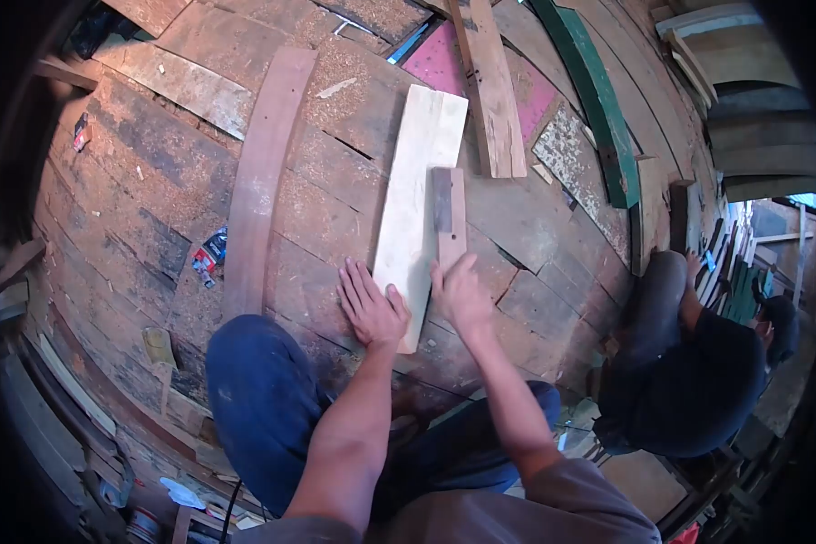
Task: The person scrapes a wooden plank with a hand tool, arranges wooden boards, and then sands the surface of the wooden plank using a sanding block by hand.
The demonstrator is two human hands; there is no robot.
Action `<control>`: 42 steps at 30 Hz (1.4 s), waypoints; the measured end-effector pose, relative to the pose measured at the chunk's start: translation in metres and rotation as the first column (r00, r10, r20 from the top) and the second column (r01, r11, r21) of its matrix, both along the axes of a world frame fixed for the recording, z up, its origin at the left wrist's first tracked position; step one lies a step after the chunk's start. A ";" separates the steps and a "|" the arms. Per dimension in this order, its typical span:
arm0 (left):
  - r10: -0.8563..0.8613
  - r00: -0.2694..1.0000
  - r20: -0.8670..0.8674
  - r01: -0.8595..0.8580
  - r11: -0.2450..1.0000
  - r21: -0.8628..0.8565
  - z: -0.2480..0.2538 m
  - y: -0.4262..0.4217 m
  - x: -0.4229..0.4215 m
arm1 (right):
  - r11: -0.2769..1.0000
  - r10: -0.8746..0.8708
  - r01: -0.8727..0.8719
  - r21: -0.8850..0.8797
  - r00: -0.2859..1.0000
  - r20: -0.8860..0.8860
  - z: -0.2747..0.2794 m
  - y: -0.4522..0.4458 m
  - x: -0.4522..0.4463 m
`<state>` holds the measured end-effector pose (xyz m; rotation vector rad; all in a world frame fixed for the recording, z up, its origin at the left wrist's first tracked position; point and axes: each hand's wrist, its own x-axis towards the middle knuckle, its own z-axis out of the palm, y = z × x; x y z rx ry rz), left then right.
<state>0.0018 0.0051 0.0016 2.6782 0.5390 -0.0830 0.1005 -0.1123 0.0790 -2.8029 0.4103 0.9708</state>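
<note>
A pale, squared timber beam [408,199] lies lengthwise on the plank floor in front of my knees. Across its near left edge rests my left hand [374,306], palm down with fingers stretched out. My right hand [463,297] is closed around the near end of a narrow brown wooden strip [456,218]. This strip lies along the beam's right side, overlapping its edge in view. It has a dark patch and small dark holes. My right fingertips are partly hidden.
A curved reddish board [261,190] lies to the left, with a crumpled packet [210,254] beside it. Beyond the beam are a brown timber [490,91] and a green beam [598,109]. A person [689,372] crouches at right. Sawdust covers the plank floor [326,199].
</note>
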 end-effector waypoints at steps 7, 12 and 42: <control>-0.001 1.000 0.002 0.001 1.000 0.008 0.000 -0.001 0.000 | 0.997 -0.066 0.054 0.055 0.970 0.233 -0.033 0.004 0.077; 0.002 1.000 -0.009 -0.002 1.000 -0.001 0.001 0.000 -0.001 | 0.983 -0.127 0.086 0.162 0.956 0.266 -0.013 0.011 0.123; 0.008 1.000 0.000 -0.008 1.000 0.011 0.000 0.000 0.000 | 0.998 -0.040 0.031 0.063 0.988 0.148 -0.034 0.004 0.078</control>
